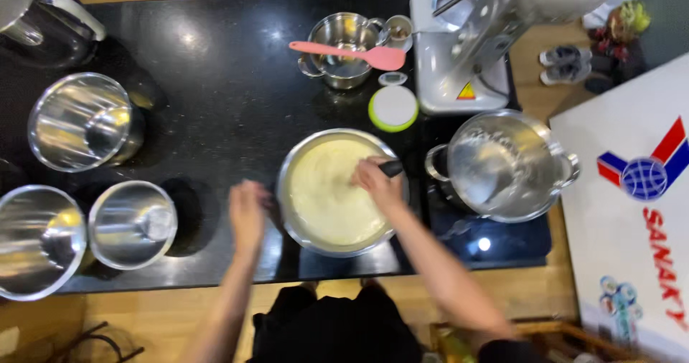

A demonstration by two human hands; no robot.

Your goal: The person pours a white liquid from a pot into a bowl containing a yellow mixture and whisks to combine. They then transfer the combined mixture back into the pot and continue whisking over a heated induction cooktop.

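The right hand (377,180) is clamped on a black-handled tool (391,168), working pale batter in the steel mixing bowl (291,216). The left hand (247,212), open, rests at the rim; pressing there would probably steady the bowl, with strokes kept low to avoid spills.

View: a single head-worn camera, no second view to share ground with.
Position: above the near edge of the black polished stone counter (215,112), over the person's own body.
Direction: almost straight down, the far counter edge at the top of the picture.
Nearness: mid-range; both forearms reach in from the bottom.
Centre: the round steel bowl of pale yellow batter (337,191).
Edges: wooden floor (165,313) below, white box (631,212) at right.
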